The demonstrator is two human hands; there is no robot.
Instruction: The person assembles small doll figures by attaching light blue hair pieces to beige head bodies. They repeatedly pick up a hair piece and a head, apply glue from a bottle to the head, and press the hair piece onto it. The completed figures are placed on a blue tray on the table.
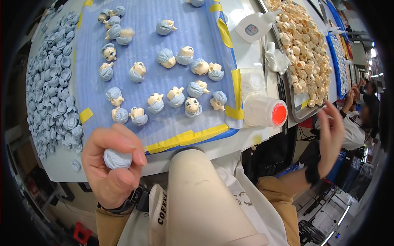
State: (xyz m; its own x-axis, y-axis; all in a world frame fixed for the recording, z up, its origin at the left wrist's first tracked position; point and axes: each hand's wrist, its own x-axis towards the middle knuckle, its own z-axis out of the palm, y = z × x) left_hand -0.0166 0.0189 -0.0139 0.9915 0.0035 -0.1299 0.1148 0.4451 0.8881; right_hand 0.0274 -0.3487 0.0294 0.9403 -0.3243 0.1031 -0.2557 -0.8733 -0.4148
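Between the thumb and fingers of my left hand (98, 172) is a pale blue doll hair piece (117, 159), its grooved side showing. It is held just off the table's front edge. My right hand (331, 135) is raised at the right, near the front end of a metal tray (296, 112) heaped with skin-coloured doll head parts (305, 53). Its fingers are stretched and apart, with nothing visible in them. Several small doll heads with blue hair, such as one with a painted face (192, 105), lie on a blue foam-lined tray (135, 98).
Loose blue hair pieces (53, 94) are heaped at the left. Beside the lined tray stand a white squeeze bottle (254, 28), a clear jar with a red-orange end (262, 110) and a crumpled white item (277, 58). A large beige cylinder (197, 188) fills the lower middle. Another person (357, 127) sits at the right.
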